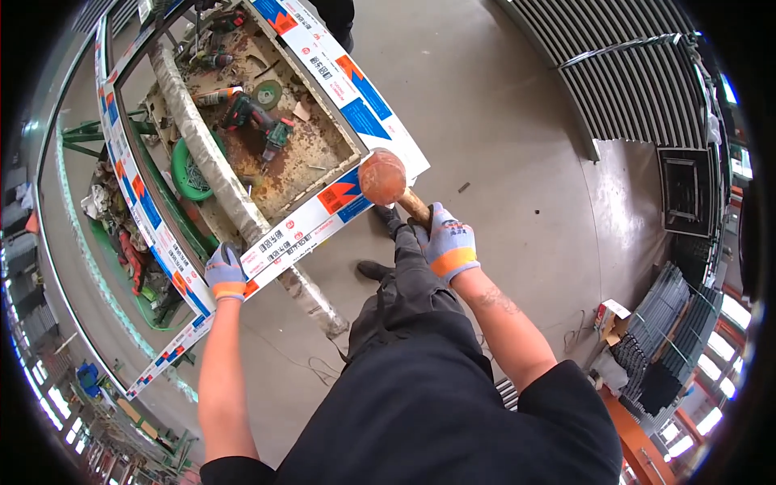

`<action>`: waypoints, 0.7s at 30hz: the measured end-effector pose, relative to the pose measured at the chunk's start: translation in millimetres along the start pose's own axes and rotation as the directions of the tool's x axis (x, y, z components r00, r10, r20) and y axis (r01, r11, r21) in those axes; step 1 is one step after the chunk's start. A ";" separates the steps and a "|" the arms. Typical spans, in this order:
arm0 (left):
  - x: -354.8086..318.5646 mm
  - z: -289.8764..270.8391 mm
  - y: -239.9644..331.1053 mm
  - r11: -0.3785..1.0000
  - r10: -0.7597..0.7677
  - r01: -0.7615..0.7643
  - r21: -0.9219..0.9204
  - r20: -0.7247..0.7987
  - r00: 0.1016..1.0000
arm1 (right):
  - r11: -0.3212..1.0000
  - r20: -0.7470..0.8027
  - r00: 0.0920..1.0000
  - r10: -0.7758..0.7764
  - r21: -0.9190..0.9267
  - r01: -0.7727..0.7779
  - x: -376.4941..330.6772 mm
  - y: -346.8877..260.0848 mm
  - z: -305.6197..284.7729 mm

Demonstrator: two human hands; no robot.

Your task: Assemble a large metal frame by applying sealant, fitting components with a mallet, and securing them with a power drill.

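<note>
My right hand [450, 241], in a grey glove with an orange cuff, is wrapped round the wooden handle of a mallet [382, 176]. The mallet's round reddish-brown head is over the near right corner of a window frame [303, 212], whose bars carry white, blue and orange protective film. Whether the head touches the frame I cannot tell. At the frame's near left part, my left hand [225, 271], gloved the same way, grips the bar. Beneath the frame run a film-wrapped support beam [190, 113] and a rusty worktop [319, 149].
On the worktop lie a cordless drill [273, 136], a green disc [267, 94] and a green bowl [179, 174] of screws. Long metal profiles [630, 89] are stacked at the far right, with more bundles [659, 323] nearer. A person's dark-clothed leg [335, 18] shows beyond the frame.
</note>
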State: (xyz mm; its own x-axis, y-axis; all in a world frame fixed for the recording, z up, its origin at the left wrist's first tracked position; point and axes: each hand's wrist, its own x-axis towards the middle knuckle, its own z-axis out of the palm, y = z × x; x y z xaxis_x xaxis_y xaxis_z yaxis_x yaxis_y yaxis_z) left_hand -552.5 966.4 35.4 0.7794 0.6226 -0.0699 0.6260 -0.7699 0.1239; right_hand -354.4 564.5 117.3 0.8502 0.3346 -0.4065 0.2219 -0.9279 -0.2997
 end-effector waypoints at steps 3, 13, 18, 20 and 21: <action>-15.9 -3.4 -13.0 0.994 -0.102 0.104 -0.028 0.062 0.993 | 0.998 0.090 0.995 -0.044 0.049 0.040 3.9 -19.3 -10.5; -19.7 -6.6 35.1 0.992 -0.128 0.126 0.021 0.139 0.982 | 0.767 -0.067 0.823 -0.565 0.326 0.553 -24.4 -65.2 -21.0; -24.1 -10.6 48.5 0.984 -0.163 0.176 -0.035 0.226 0.960 | 0.869 0.259 0.853 -0.453 -0.085 0.487 -7.1 -74.9 6.7; -23.6 -21.3 52.2 0.989 -0.147 0.145 0.028 0.279 0.949 | 0.854 0.257 0.838 -0.481 -0.079 0.515 0.8 -81.5 0.2; -24.0 -20.8 52.2 0.991 -0.107 0.124 -0.039 0.296 0.949 | 0.850 0.247 0.831 -0.499 -0.045 0.524 2.2 -81.8 -2.8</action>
State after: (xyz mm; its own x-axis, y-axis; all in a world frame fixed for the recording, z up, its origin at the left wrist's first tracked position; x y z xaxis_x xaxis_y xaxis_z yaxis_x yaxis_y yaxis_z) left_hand -539.0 914.1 64.2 0.6796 0.6319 -0.3726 0.7166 -0.6806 0.1527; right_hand -369.3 640.7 143.3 0.4778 0.7816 -0.4011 0.6557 -0.6211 -0.4292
